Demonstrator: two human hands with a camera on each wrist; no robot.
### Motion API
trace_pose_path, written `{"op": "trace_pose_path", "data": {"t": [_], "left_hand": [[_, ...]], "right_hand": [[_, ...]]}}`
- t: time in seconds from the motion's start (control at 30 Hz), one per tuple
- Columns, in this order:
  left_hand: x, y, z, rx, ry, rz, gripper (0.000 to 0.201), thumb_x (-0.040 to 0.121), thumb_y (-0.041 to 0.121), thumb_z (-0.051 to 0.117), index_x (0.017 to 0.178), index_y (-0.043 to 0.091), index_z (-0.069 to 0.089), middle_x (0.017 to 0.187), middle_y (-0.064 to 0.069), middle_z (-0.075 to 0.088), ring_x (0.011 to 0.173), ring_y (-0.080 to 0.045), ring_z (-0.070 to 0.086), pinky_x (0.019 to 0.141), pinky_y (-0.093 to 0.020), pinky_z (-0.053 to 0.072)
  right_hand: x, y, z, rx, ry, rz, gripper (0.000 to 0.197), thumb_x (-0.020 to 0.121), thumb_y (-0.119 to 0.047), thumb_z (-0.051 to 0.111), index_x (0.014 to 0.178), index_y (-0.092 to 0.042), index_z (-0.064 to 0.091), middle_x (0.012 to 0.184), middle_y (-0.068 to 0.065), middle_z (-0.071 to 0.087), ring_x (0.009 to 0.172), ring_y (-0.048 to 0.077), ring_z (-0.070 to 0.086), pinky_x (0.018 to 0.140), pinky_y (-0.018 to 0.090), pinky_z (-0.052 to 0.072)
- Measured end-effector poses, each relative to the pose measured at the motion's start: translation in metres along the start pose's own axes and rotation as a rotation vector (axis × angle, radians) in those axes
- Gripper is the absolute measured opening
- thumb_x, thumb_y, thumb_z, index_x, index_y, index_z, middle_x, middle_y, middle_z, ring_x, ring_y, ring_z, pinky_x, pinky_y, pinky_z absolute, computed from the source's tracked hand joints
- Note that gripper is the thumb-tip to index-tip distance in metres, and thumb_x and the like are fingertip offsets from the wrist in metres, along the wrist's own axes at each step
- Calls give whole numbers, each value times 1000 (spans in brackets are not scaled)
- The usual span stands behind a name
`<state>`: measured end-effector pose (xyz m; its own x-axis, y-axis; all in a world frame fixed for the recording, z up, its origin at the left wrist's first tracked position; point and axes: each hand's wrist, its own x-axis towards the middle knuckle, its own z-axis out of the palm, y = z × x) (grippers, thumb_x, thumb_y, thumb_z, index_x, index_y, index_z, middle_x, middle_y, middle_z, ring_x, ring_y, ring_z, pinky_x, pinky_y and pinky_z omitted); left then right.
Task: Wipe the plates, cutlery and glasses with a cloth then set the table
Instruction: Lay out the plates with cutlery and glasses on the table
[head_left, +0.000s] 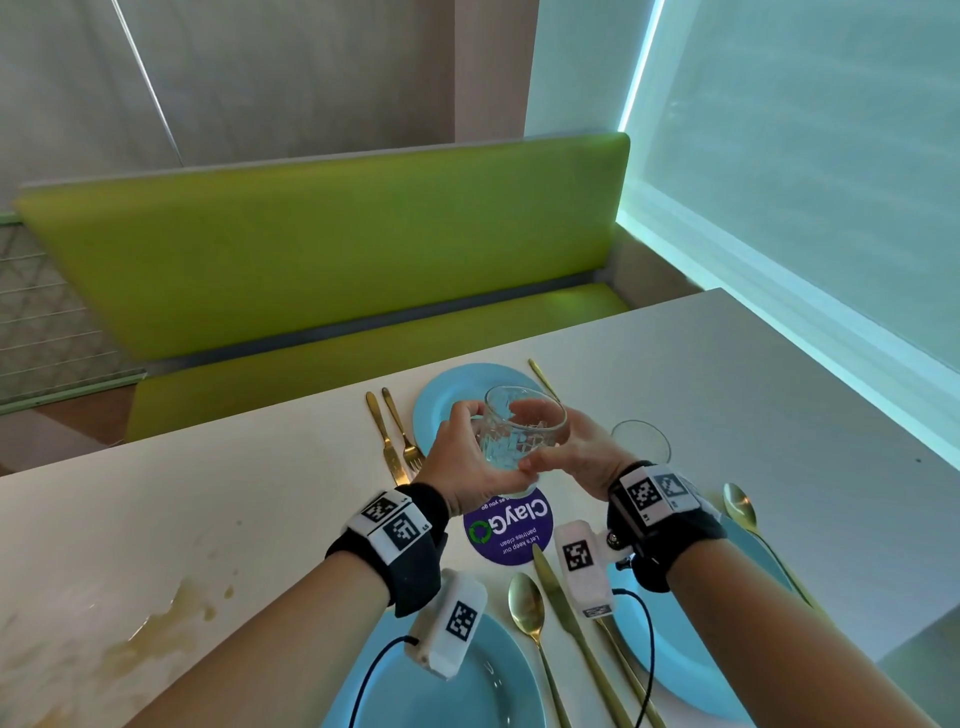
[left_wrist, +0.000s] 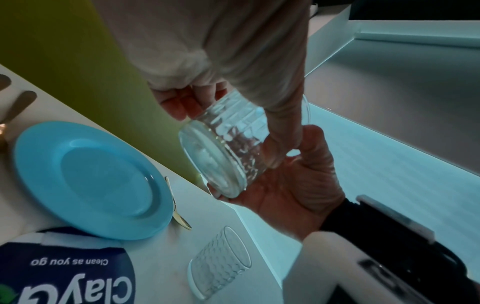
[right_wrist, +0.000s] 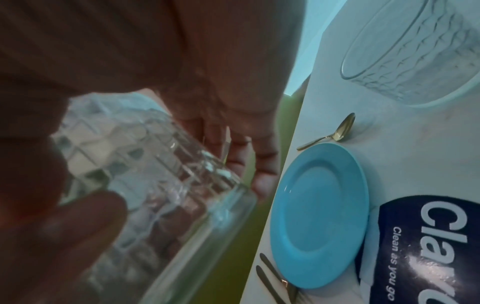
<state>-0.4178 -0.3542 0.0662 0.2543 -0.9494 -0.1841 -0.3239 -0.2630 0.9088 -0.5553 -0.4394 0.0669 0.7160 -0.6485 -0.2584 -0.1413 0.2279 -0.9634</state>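
I hold a clear patterned glass (head_left: 524, 431) tilted in the air between both hands, above the far blue plate (head_left: 441, 400). My left hand (head_left: 470, 447) grips its left side, fingers and thumb curled round the wall (left_wrist: 228, 144). My right hand (head_left: 569, 441) grips the right side and the base (left_wrist: 293, 185). Close up, the same glass (right_wrist: 155, 174) fills the right wrist view. A second glass (head_left: 641, 441) stands on the white table (head_left: 260, 493) to the right. Two more blue plates (head_left: 457, 675) (head_left: 727, 634) lie near me.
A gold knife (head_left: 382, 436) and fork (head_left: 405, 431) lie left of the far plate, a spoon (head_left: 543, 379) to its right. More gold cutlery (head_left: 550, 613) lies between the near plates. A purple round sticker (head_left: 511, 530) marks the table's middle. A yellowish stain (head_left: 156, 629) spreads front left. A green bench (head_left: 337, 249) stands behind.
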Motion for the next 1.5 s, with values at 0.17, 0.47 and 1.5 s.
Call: {"op": "trace_pose_path", "data": {"t": [0.17,0.47,1.5], "left_hand": [[-1,-12,1,244,-44,-146,104,60,28,86,141,18,22,141,-7,34,131,-22,35,103,-34,40],[-2,-35,-21,293,72,-343,76,76,26,75,138,11,36,138,-9,46,126,-24,45,100,-30,39],[-74,-8,-44,280,-33,-222,51,85,26,66,130,11,46,132,-7,52,118,-21,51,89,-25,39]], "right_hand": [[0,17,0,-277,184,-11,72,45,-18,79,111,-14,51,105,2,53,97,15,54,91,33,47],[11,99,-17,-451,513,203,71,58,-12,82,119,-13,44,108,1,48,106,23,53,92,34,46],[-50,86,18,-439,673,245,124,54,-6,86,148,-17,6,148,13,33,133,29,37,108,46,37]]}}
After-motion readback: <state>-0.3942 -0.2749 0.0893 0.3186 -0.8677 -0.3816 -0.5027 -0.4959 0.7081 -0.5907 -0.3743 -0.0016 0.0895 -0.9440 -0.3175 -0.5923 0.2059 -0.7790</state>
